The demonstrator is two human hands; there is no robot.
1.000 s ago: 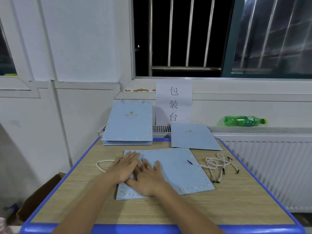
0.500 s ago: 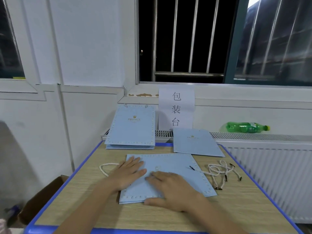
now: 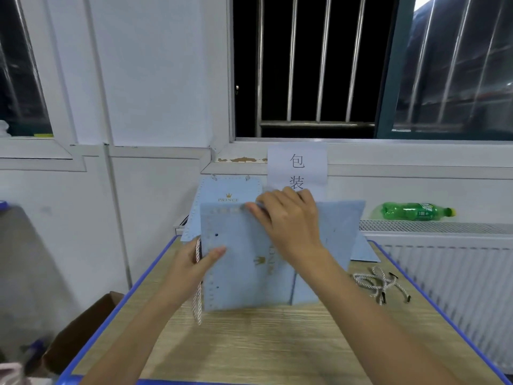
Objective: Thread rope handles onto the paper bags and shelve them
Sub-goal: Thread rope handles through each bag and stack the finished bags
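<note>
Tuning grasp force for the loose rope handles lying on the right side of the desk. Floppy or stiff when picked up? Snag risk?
Probably floppy: the rope handles lie in loose curls on the desk, so they would likely droop from a pinch. Likely light, being thin cord. They overlap in a tangle, so lifting one may drag the others. The dark tips look stiffer, though they are too small to judge.

A wood-grain table [image 3: 263, 343] with blue edging — loose rope handles [image 3: 379, 283] lie right of the right hand's fingers [image 3: 258, 211], a bag stack [image 3: 227, 190] leaning just beyond them.
</note>
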